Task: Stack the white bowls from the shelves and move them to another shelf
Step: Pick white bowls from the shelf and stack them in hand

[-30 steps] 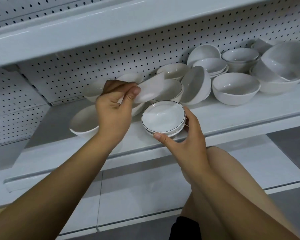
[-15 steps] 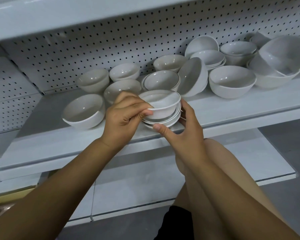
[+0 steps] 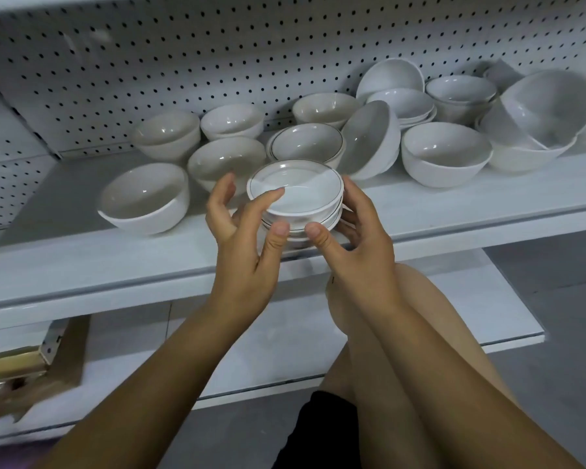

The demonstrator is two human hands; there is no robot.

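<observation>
At the shelf [image 3: 454,211] edge, bowl stack [image 3: 298,198] between left hand [image 3: 244,258] and right hand [image 3: 362,245], both curled around it.

One left grip [image 3: 244,252], one right grip [image 3: 356,245], one stack of dishes [image 3: 295,194] at least three deep, over a dozen bowls [image 3: 142,198] on one shelf [image 3: 82,258].

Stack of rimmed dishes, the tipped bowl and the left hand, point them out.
stack of rimmed dishes [image 3: 295,187], head view, top dish's inside
tipped bowl [image 3: 366,137], head view, inner wall
left hand [image 3: 242,262], head view, its back
</observation>
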